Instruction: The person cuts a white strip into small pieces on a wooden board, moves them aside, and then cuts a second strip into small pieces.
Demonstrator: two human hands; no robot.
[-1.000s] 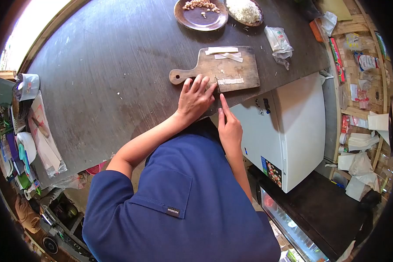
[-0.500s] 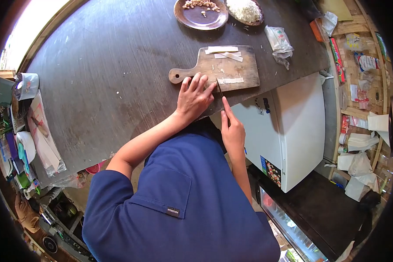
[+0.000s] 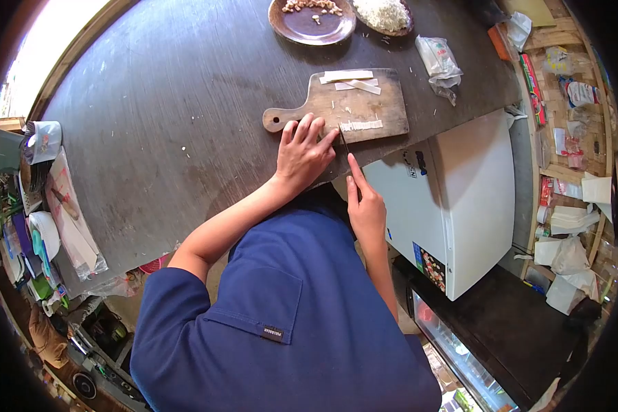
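Right hand (image 3: 368, 207) grips a knife (image 3: 344, 141); left hand (image 3: 300, 159) curls over the board (image 3: 386, 103), its hold unclear.

White freezer (image 3: 477, 199) by the table's (image 3: 151, 137) near edge, right side of view; dark lettering on top, coloured sticker (image 3: 429, 266) low on its front; black surface (image 3: 494, 302) below it, glass-fronted case (image 3: 460, 353) alongside; wooden shelving (image 3: 555, 38) far right, red-and-green box (image 3: 532, 89), white papers (image 3: 573, 219), crumpled plastic; left end of table: dark utensils in a holder (image 3: 47, 139), clear-wrapped pack (image 3: 75, 226); pink basket (image 3: 152, 264) partly hidden under the edge.
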